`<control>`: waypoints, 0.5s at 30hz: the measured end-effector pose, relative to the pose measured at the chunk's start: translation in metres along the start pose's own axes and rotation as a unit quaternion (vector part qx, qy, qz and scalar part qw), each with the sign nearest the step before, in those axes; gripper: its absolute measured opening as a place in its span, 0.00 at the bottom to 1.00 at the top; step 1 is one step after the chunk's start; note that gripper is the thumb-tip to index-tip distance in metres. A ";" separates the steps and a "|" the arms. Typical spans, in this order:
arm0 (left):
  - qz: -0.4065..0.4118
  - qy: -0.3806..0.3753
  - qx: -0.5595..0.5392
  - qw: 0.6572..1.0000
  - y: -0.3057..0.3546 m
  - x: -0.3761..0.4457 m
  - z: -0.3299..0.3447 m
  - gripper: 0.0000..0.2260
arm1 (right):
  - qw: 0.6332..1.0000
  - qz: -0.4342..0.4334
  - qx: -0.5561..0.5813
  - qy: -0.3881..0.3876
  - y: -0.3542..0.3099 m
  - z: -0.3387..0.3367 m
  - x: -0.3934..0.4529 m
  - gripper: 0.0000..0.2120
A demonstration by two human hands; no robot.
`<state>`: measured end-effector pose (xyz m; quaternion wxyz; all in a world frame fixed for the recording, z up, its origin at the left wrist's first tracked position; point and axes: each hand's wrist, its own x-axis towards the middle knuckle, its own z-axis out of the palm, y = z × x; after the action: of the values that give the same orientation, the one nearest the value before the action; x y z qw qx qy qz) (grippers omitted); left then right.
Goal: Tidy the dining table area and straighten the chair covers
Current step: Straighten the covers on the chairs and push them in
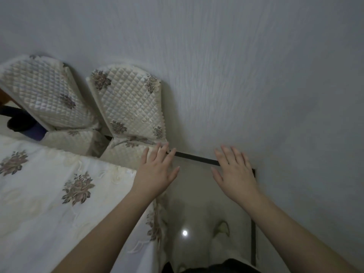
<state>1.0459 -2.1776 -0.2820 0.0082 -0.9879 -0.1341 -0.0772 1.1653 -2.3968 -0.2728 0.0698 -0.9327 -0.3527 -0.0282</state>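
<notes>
Two chairs stand against the wall, each in a cream quilted cover with brown flower motifs. The nearer chair cover [130, 103] stands upright beside the table's far corner; the farther chair cover [45, 91] is at the left. A white flowered tablecloth [49, 194] covers the table at lower left. My left hand [157, 170] reaches forward with fingers straight, its fingertips at the nearer chair's seat edge, holding nothing. My right hand [234, 170] is stretched out flat over the floor near the wall, empty.
A textured grey wall [236, 75] fills the top and right. A dark baseboard [195, 159] runs along the wall's foot. Glossy pale floor [197, 213] lies between the table and the wall. A dark object [19, 121] shows behind the farther chair.
</notes>
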 end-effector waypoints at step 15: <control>-0.150 -0.017 0.039 0.988 -0.021 0.140 0.009 0.28 | 0.989 -0.138 0.039 -0.017 0.045 0.010 0.225 0.30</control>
<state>1.1753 -2.1198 -0.2697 0.0323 -0.9569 -0.2834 -0.0551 1.3640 -2.2819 -0.2646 0.0954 -0.8720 -0.4801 -0.0078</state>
